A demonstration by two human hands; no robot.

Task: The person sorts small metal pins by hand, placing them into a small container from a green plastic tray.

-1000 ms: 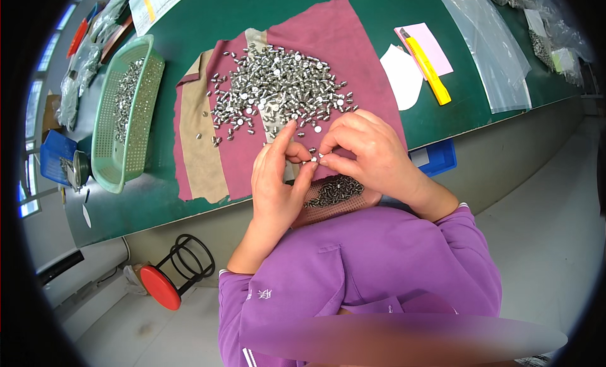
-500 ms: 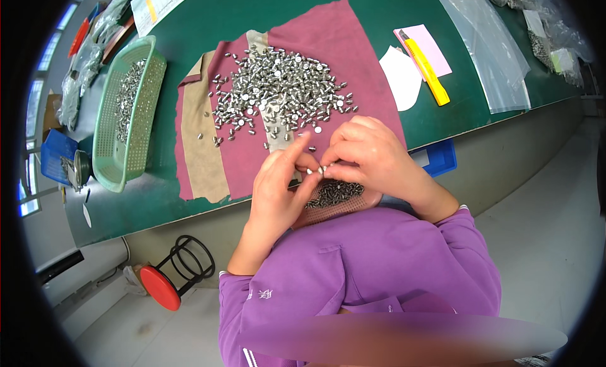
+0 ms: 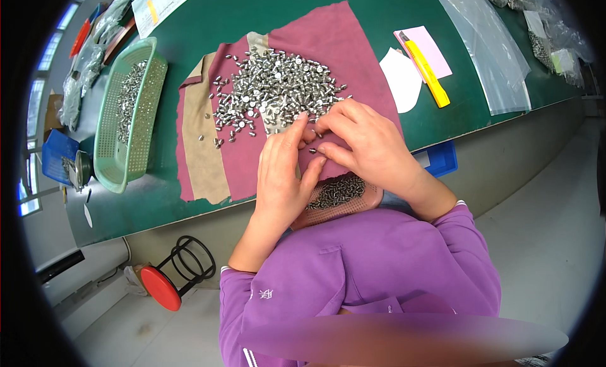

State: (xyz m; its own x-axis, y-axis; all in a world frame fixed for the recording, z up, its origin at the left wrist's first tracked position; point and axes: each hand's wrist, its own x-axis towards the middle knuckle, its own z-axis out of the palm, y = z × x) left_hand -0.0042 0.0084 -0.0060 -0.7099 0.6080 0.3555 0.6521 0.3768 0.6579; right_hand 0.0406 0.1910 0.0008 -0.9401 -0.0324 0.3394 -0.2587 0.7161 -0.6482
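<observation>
A heap of small silvery metal pieces (image 3: 284, 83), some showing flat round heads, lies on a maroon and tan cloth (image 3: 344, 39). My left hand (image 3: 282, 168) is at the near edge of the heap, its thumb and fingers apart. Beside it, my right hand (image 3: 366, 140) reaches to the same edge with thumb and forefinger apart. A single metal piece (image 3: 312, 150) rests on the cloth between the two hands. Below my hands, a pink basket (image 3: 344, 209) against my body holds more dark-looking metal pieces. Some fingertips are hidden among the pieces.
A green basket (image 3: 154, 95) of metal pieces stands at left, with a blue bin (image 3: 55, 157) beside it. To the right lie a yellow utility knife (image 3: 429, 76), pink paper (image 3: 439, 51) and clear plastic bags (image 3: 499, 70). A red stool (image 3: 161, 288) stands on the floor.
Both hands have moved forward from above the pink basket to the near edge of the heap. Their fingertips, pinched together around a small metal piece before, are now apart.
</observation>
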